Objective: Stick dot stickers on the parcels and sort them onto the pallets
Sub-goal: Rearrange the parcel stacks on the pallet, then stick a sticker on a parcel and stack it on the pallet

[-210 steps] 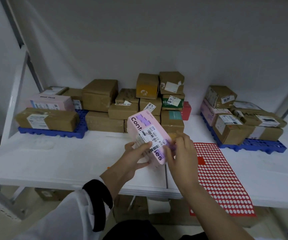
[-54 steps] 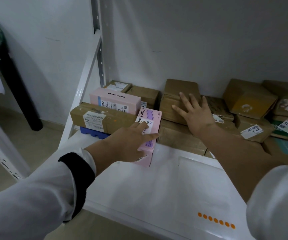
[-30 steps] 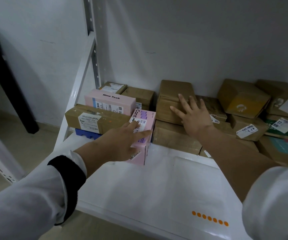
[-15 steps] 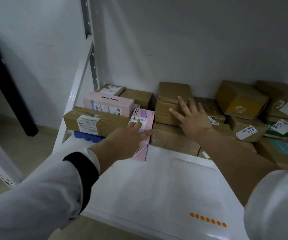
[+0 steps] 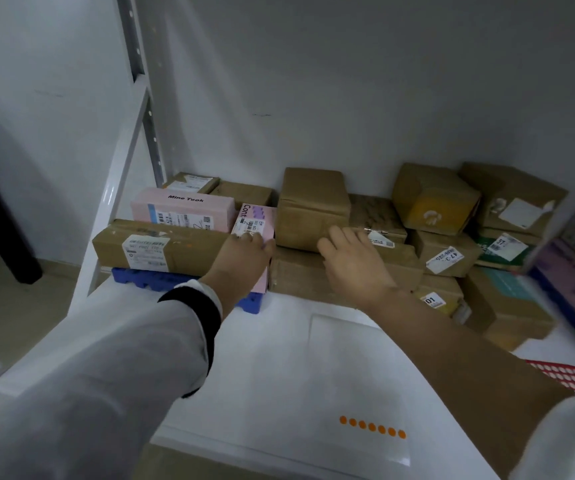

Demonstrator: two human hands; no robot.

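Hands are both reaching open-fingered, left hand (image 5: 241,259) pressing the pink parcel (image 5: 256,216) on the pallet (image 5: 133,277), right hand (image 5: 351,265) hovering over brown parcels (image 5: 313,202)

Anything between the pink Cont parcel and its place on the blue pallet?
Nothing visible. The pink parcel already stands on the blue pallet, between the long brown box and the brown stack, left hand on it.

Parcels (image 5: 313,209) crowd the shelf (image 5: 279,358) back; front lies open.
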